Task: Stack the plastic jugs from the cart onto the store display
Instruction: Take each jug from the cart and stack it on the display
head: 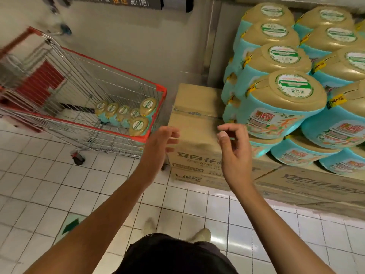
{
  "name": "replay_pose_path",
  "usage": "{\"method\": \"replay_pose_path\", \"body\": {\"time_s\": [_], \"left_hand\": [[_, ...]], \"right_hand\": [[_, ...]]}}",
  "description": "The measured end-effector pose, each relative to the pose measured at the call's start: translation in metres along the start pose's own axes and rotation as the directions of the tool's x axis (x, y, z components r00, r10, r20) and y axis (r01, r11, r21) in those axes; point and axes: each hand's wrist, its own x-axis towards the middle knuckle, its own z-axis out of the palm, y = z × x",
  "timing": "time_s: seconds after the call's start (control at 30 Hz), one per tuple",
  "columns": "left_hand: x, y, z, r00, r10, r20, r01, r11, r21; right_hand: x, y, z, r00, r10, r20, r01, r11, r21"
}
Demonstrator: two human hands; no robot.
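Tiled floor (49, 175) underlies left hand (161, 144) and right hand (234, 149), both loosely curled, empty.

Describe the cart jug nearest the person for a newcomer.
Find the red-rimmed wire cart left of the cardboard boxes. Teal jugs with tan lids cluster in its corner by the boxes. The jug meant sits alone in front, by the near rim.

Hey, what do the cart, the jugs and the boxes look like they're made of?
Cart: metal wire, going by the shiny silver grid; the red rim trim looks like plastic. Jugs: probably plastic, glossy tan tops and a printed blue wrap. Boxes: matte brown cardboard, with a taped seam and printed sides.
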Motion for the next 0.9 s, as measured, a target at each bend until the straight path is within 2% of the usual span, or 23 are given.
{"method": "replay_pose_path", "body": {"time_s": [0.13, 0.33, 0.47, 0.67, 0.9], "left_hand": [[-0.026, -0.019, -0.089, 0.996, -0.007, -0.090, 0.000, 0.997, -0.077], [-0.056, -0.049, -0.217, 0.971, -0.020, -0.237, -0.003, 0.995, -0.100], [-0.068, -0.068, -0.285, 0.956, -0.058, -0.287, 0.028, 0.994, -0.110], [-0.063, -0.087, -0.355, 0.931, -0.118, -0.345, 0.084, 0.990, -0.113], [0.002, -0.089, -0.404, 0.910, -0.136, -0.393, 0.091, 0.987, -0.132]], "right_hand": [[-0.008, -0.017, 0.068, 0.987, 0.063, 0.145, -0.072, 0.996, 0.061], [-0.023, -0.043, 0.182, 0.951, 0.083, 0.299, -0.121, 0.986, 0.112], [-0.035, -0.050, 0.246, 0.913, 0.093, 0.398, -0.170, 0.972, 0.163], [-0.039, -0.049, 0.317, 0.867, 0.155, 0.473, -0.258, 0.953, 0.160], [0.000, -0.030, 0.375, 0.808, 0.223, 0.545, -0.341, 0.932, 0.125]]}}
